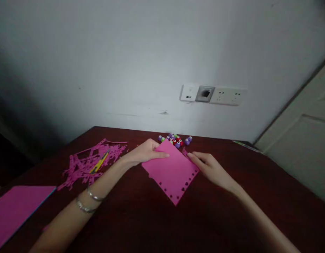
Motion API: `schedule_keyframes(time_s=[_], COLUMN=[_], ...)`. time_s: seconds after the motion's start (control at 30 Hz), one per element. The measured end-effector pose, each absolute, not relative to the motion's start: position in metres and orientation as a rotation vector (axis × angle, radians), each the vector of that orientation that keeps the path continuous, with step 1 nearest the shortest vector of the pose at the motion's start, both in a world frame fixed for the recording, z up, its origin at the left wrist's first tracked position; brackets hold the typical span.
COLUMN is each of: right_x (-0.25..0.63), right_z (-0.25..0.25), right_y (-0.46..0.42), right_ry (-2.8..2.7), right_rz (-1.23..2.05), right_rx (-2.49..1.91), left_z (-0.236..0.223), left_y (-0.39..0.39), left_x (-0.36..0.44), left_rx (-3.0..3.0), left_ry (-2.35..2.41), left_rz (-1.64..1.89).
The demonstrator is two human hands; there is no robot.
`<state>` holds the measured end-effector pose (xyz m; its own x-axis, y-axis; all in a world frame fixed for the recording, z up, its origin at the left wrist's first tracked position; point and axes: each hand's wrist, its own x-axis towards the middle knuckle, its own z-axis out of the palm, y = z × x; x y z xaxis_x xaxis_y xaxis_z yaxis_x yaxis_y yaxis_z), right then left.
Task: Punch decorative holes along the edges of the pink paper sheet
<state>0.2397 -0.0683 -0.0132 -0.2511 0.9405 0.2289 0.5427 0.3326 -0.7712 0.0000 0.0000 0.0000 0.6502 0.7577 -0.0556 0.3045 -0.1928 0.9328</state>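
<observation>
A pink sheet of paper [171,170] is held tilted over the table, one corner pointing toward me. Small dark cut-outs, some heart-shaped, run along its two near edges. My left hand [145,151] is closed on the sheet's upper left side, thumb on top and the other fingers underneath. At the right edge, my right hand [208,165] is closed, thumb and fingers pinching the paper. A narrow pink strip [185,152] sticks out beside its fingertips; I cannot tell whether it is still joined to the sheet.
Pink paper scraps [80,165] are heaped at the left, with a yellow utility knife [99,162] on them. More pink paper [18,207] lies at the near left. Several small colourful eyed figures [177,144] stand behind the sheet. Wall sockets [228,96] are above the dark table [231,211].
</observation>
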Motion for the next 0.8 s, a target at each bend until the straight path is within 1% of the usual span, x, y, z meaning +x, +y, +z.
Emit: schedule_keyframes(time_s=[0.33,0.53,0.8], right_x=[0.240,0.243,0.242], right_z=[-0.012,-0.001,-0.004], right_y=[-0.068,-0.073,-0.072], right_ry=[-1.748,-1.747,-1.800], right_rz=[0.675,1.063,1.162], right_rx=[-1.287,-1.347,-1.306], left_z=[0.005,0.003,-0.008], left_y=[-0.004,0.000,0.012], left_x=[0.002,0.002,0.006], left_rx=[1.735,1.619,1.474], left_ry=[0.812,0.805,0.844], left_rz=[0.498,0.625,0.912])
